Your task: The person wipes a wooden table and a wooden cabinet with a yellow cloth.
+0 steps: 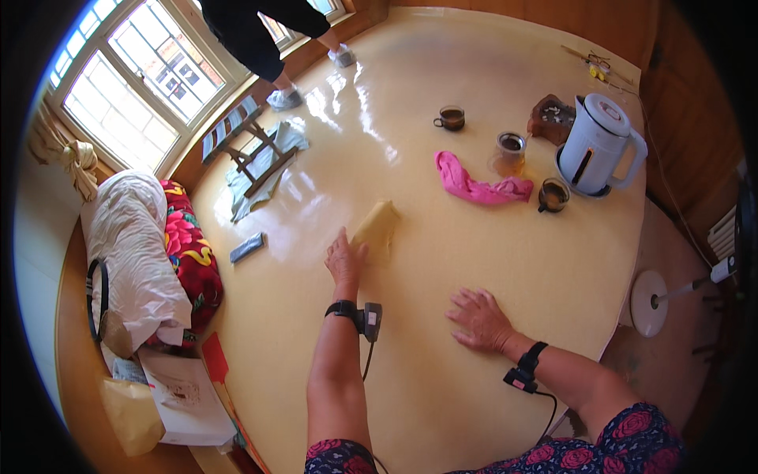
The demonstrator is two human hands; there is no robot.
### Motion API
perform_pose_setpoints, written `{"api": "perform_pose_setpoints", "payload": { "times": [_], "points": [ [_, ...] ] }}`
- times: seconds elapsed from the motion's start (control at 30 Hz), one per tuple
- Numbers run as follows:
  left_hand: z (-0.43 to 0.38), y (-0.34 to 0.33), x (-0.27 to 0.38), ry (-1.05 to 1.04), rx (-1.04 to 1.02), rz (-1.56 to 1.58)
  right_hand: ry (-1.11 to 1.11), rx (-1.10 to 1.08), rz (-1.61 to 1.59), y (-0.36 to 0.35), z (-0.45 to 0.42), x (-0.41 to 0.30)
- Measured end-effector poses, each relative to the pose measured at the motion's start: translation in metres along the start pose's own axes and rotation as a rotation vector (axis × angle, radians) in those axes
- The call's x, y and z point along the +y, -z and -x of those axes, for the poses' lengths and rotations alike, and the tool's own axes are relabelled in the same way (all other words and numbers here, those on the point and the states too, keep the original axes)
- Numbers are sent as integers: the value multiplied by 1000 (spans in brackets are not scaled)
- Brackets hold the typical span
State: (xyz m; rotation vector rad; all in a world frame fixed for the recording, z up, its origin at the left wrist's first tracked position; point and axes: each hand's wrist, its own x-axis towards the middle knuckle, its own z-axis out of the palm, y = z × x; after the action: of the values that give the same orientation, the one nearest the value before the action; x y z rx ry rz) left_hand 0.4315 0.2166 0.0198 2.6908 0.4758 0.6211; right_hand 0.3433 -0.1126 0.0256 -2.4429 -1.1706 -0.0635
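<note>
My left hand [346, 258] reaches forward over a smooth yellow-covered platform [414, 391], its fingers extended and its thumb apart. A crumpled tan cloth or paper piece [377, 227] lies right beside it; the thumb overlaps its near edge, and whether they touch I cannot tell. My right hand [481, 320] rests palm down on the platform, fingers spread, holding nothing. Both wrists wear black straps with small cabled devices. Beyond the hands lies a twisted pink cloth [477, 186]. To the left is a small dark flat item [247, 247].
Right: an electric kettle [598, 139], glass cups [553, 195] with dark liquid, a glass jar [511, 148], and a brown tray [551, 118]. Left: a folding stool [254, 148] on cloth, rolled bedding [192, 249], a white box [183, 397], a red flyswatter [215, 358]. Another person [266, 41] stands near the window.
</note>
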Motion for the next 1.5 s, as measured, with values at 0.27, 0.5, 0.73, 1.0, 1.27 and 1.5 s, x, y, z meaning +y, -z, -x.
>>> {"api": "perform_pose_setpoints", "payload": {
  "times": [0.27, 0.5, 0.73, 1.0, 1.27, 1.5],
  "points": [
    [-8, -50, 65, 243, -53, 256, 12, 57, -89, 12, -1, -4],
    [114, -73, 198, -592, -364, 458, -476, 415, -1406, 57, 47, -1],
    [374, -2, 319, -1129, -1512, 882, -212, 962, -1785, 238, 181, -3],
    [370, 114, 206, -393, -1160, 674, -620, 551, -1064, 168, 233, 5],
    [500, 234, 77, 237, -543, 399, -215, 247, -94, 71, 208, -57],
    [635, 334, 14, 651, 26, 9, -344, 105, 176, -7, 210, -57]
  ]
}}
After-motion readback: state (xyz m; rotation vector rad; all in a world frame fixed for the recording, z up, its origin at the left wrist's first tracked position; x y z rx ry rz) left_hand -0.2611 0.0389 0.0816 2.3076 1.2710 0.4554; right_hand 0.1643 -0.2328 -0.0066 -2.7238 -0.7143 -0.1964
